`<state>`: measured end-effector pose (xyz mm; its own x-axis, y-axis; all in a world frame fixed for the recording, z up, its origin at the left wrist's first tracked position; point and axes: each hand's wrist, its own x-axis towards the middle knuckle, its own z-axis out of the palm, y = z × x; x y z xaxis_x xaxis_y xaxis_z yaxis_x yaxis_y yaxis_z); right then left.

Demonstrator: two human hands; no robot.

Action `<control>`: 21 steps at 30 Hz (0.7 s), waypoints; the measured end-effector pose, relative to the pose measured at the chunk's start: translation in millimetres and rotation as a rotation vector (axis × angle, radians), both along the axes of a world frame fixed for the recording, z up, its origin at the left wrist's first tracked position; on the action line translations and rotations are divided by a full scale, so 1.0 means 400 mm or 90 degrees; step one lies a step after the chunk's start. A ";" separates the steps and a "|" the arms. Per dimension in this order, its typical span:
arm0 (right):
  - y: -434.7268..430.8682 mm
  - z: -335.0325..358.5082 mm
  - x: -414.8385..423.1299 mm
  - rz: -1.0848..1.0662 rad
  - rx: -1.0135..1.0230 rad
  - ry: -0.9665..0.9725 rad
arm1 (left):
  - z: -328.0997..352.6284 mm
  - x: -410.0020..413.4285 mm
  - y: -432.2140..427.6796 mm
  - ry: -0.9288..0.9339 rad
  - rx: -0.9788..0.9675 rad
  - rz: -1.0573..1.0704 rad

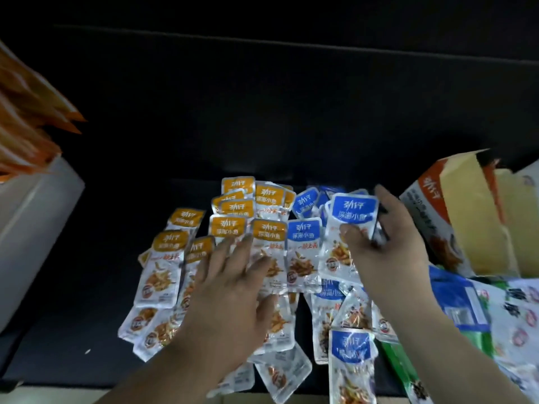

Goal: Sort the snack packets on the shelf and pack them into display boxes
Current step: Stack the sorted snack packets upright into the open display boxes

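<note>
Left hand point(230, 293): fingers spread, flat on orange packets point(163, 258)
Right hand point(390, 249): pinching a blue packet point(351, 220)
Packets: heaped on dark shelf point(73, 330), orange left, blue right
Box point(466, 217): open, right of heap

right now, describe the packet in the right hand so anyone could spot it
Start at the open cardboard box on the right. Just left of it, the right hand pinches a blue-topped packet. Its neighbours lie loose; it alone is gripped.

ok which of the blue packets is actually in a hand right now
The blue packet at the pile's upper right, pinched in the right hand; the other blue ones lie loose on the shelf.
</note>
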<state>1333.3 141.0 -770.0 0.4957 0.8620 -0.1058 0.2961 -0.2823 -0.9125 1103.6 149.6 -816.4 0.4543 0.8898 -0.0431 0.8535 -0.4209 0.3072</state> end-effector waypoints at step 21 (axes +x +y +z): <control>-0.005 -0.144 -0.173 0.358 -0.002 -0.505 | -0.076 -0.129 -0.008 0.167 -0.111 0.076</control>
<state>1264.1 138.8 -827.7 -0.0607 0.9951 0.0786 0.9174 0.0866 -0.3885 1052.0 146.5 -846.6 0.3006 0.9052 -0.3004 0.9531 -0.2736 0.1293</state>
